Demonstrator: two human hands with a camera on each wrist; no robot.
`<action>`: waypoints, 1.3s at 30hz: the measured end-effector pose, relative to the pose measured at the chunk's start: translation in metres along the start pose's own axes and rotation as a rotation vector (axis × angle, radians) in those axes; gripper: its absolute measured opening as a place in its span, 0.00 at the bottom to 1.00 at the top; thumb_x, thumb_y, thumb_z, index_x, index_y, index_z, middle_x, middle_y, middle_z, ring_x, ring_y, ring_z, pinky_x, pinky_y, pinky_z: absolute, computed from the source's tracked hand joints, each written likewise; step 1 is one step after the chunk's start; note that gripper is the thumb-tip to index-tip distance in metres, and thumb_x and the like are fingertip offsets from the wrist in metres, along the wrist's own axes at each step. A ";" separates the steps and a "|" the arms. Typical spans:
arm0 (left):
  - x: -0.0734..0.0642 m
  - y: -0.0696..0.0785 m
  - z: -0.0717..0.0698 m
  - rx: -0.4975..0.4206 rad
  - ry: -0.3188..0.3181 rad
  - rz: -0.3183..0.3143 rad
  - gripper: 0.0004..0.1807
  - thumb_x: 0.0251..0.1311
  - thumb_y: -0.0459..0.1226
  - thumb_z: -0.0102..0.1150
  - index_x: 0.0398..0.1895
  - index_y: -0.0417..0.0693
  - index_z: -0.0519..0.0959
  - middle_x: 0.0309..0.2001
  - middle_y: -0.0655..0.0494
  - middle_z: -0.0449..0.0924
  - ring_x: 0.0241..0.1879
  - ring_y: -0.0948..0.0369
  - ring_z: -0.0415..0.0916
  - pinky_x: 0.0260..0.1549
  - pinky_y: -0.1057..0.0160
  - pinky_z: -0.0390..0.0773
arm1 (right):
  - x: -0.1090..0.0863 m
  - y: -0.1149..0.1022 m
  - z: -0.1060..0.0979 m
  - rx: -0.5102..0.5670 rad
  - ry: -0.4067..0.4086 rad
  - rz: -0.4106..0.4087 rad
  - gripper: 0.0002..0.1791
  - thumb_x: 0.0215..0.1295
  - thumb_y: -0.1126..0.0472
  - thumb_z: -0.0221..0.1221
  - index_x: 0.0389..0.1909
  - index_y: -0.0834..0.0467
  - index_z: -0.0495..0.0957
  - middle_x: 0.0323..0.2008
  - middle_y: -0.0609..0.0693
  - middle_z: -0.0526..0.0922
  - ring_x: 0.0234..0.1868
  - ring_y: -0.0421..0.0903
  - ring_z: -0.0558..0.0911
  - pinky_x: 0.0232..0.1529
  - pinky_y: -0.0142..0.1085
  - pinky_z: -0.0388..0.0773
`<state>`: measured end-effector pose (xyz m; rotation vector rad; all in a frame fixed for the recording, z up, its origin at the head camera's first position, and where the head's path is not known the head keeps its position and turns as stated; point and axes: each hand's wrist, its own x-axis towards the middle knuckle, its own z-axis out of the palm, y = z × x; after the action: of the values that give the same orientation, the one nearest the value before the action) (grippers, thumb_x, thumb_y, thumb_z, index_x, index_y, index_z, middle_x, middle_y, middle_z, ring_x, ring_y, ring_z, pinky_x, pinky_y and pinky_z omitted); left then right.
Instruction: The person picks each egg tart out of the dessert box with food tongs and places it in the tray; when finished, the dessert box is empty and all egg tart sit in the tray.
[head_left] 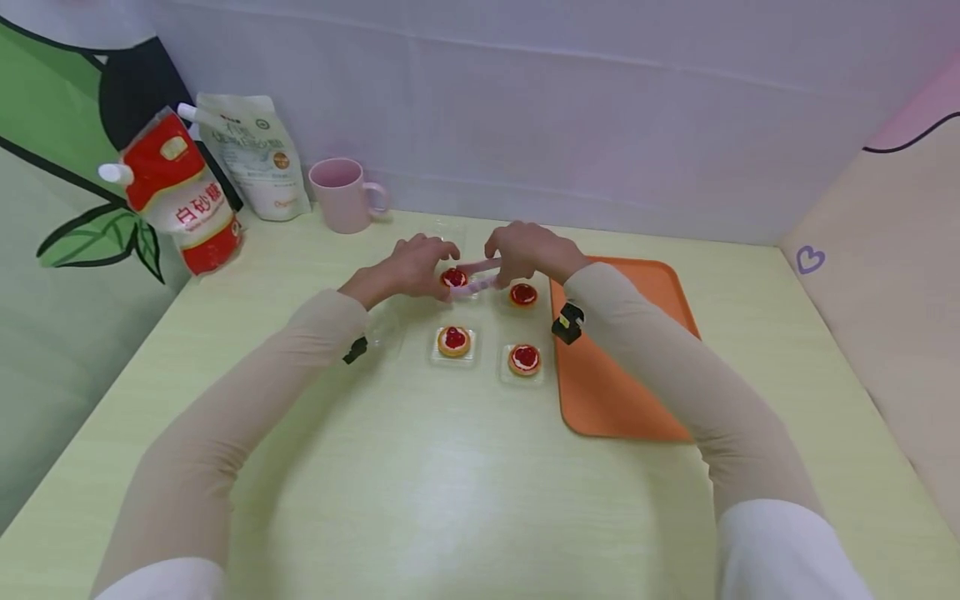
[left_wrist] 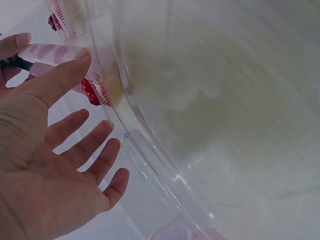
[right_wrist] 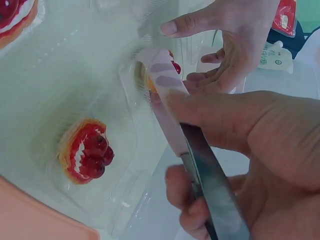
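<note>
My right hand (head_left: 528,250) grips a pair of tongs (right_wrist: 210,175) with metal handles and pink, purple-spotted tips. The tong tips straddle a small red-fruit tart (head_left: 453,278) sitting in a clear plastic box. My left hand (head_left: 416,265) is on the other side of that tart, thumb and fingers spread apart; in the left wrist view its thumb overlaps a tong tip. Just right of this tart, below my right hand, is a second tart (head_left: 522,294). Nearer the front are two more, a left tart (head_left: 453,341) and a right tart (head_left: 524,360), each in a clear box.
An orange tray (head_left: 622,392) lies to the right, partly under my right forearm. At the back left stand a pink mug (head_left: 341,196), a white spouted pouch (head_left: 258,158) and a red-and-white spouted pouch (head_left: 183,196). A wall curtain borders the table's back edge.
</note>
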<state>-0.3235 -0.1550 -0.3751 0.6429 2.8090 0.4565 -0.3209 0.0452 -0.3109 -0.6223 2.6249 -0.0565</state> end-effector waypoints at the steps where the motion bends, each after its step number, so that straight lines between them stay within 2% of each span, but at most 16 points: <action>1: 0.000 0.000 0.000 0.000 0.001 0.002 0.37 0.49 0.43 0.76 0.63 0.45 0.73 0.61 0.42 0.75 0.61 0.45 0.65 0.60 0.42 0.61 | 0.000 0.000 0.000 -0.001 -0.012 -0.009 0.30 0.59 0.61 0.66 0.65 0.54 0.74 0.56 0.54 0.76 0.40 0.48 0.78 0.39 0.38 0.77; 3: -0.001 0.001 0.000 -0.003 0.001 0.003 0.37 0.49 0.42 0.76 0.63 0.45 0.73 0.61 0.42 0.75 0.61 0.45 0.65 0.59 0.42 0.61 | -0.001 0.000 -0.002 -0.002 -0.038 -0.015 0.29 0.58 0.66 0.65 0.63 0.56 0.75 0.53 0.54 0.78 0.39 0.48 0.77 0.41 0.39 0.78; 6: -0.001 0.001 0.001 0.001 0.003 0.004 0.36 0.48 0.42 0.76 0.63 0.45 0.73 0.61 0.42 0.75 0.61 0.45 0.66 0.59 0.42 0.61 | -0.004 0.003 -0.005 0.002 -0.044 -0.020 0.19 0.58 0.67 0.65 0.52 0.59 0.78 0.42 0.54 0.81 0.34 0.46 0.76 0.36 0.37 0.76; 10: 0.000 0.002 0.000 0.000 0.003 -0.004 0.36 0.48 0.42 0.76 0.62 0.46 0.73 0.61 0.43 0.76 0.61 0.45 0.66 0.59 0.42 0.61 | -0.006 0.013 -0.011 0.124 0.037 -0.074 0.12 0.61 0.64 0.66 0.45 0.61 0.81 0.34 0.55 0.84 0.27 0.44 0.81 0.31 0.34 0.76; 13: 0.001 0.001 -0.001 -0.004 0.001 -0.008 0.36 0.49 0.42 0.76 0.63 0.46 0.73 0.61 0.43 0.75 0.61 0.45 0.65 0.59 0.42 0.61 | -0.005 0.023 -0.011 0.301 0.154 -0.162 0.14 0.62 0.63 0.67 0.48 0.61 0.82 0.37 0.58 0.86 0.30 0.45 0.85 0.36 0.37 0.81; 16: 0.002 0.001 -0.001 -0.008 -0.004 -0.010 0.36 0.49 0.42 0.76 0.63 0.47 0.73 0.61 0.44 0.75 0.60 0.46 0.65 0.59 0.43 0.61 | -0.003 0.031 -0.004 0.533 0.258 -0.225 0.15 0.61 0.63 0.68 0.49 0.62 0.82 0.41 0.58 0.86 0.34 0.46 0.86 0.41 0.39 0.83; 20: 0.002 0.000 0.000 -0.006 -0.008 -0.012 0.35 0.49 0.42 0.76 0.63 0.48 0.73 0.61 0.45 0.75 0.60 0.46 0.65 0.59 0.44 0.61 | 0.005 0.036 0.016 0.895 0.307 -0.265 0.18 0.63 0.64 0.66 0.53 0.65 0.79 0.43 0.60 0.85 0.36 0.45 0.87 0.50 0.47 0.83; 23: 0.003 0.000 0.000 -0.001 -0.008 -0.014 0.35 0.50 0.42 0.75 0.63 0.48 0.73 0.61 0.45 0.75 0.60 0.47 0.65 0.59 0.44 0.61 | 0.012 0.035 0.031 1.064 0.323 -0.266 0.20 0.65 0.63 0.65 0.55 0.67 0.76 0.42 0.58 0.85 0.36 0.44 0.88 0.53 0.50 0.81; 25: 0.004 -0.001 0.000 0.003 -0.007 -0.012 0.36 0.50 0.42 0.75 0.63 0.48 0.73 0.61 0.45 0.75 0.60 0.47 0.65 0.59 0.43 0.61 | 0.016 0.033 0.038 1.104 0.343 -0.259 0.20 0.65 0.63 0.65 0.55 0.67 0.76 0.41 0.56 0.85 0.37 0.47 0.88 0.52 0.49 0.82; 29: 0.003 -0.001 0.000 0.003 -0.009 -0.008 0.36 0.50 0.43 0.75 0.63 0.48 0.73 0.62 0.44 0.75 0.60 0.46 0.65 0.59 0.42 0.61 | 0.021 0.027 0.046 1.150 0.372 -0.257 0.19 0.63 0.65 0.66 0.53 0.67 0.76 0.40 0.57 0.84 0.41 0.60 0.87 0.51 0.53 0.81; 31: 0.003 -0.001 -0.001 0.003 -0.006 -0.006 0.36 0.49 0.43 0.76 0.63 0.48 0.73 0.62 0.44 0.75 0.61 0.46 0.65 0.59 0.42 0.61 | 0.023 0.025 0.048 1.157 0.370 -0.255 0.20 0.62 0.65 0.67 0.53 0.67 0.76 0.40 0.57 0.83 0.41 0.61 0.87 0.51 0.54 0.81; 36: 0.002 -0.002 -0.001 -0.002 0.000 -0.006 0.37 0.49 0.43 0.76 0.64 0.48 0.73 0.62 0.45 0.75 0.61 0.46 0.65 0.60 0.42 0.60 | 0.030 0.022 0.051 1.148 0.350 -0.217 0.21 0.61 0.65 0.68 0.52 0.68 0.76 0.41 0.59 0.84 0.32 0.46 0.87 0.44 0.47 0.85; 39: 0.002 -0.003 0.000 -0.001 -0.004 -0.008 0.37 0.49 0.43 0.76 0.64 0.48 0.72 0.62 0.45 0.74 0.60 0.46 0.65 0.60 0.42 0.60 | 0.033 0.020 0.054 1.118 0.349 -0.198 0.21 0.60 0.63 0.69 0.52 0.67 0.76 0.43 0.62 0.85 0.31 0.44 0.86 0.39 0.40 0.85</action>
<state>-0.3263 -0.1563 -0.3761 0.6317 2.8063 0.4550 -0.3332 0.0520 -0.3755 -0.4497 2.2818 -1.6564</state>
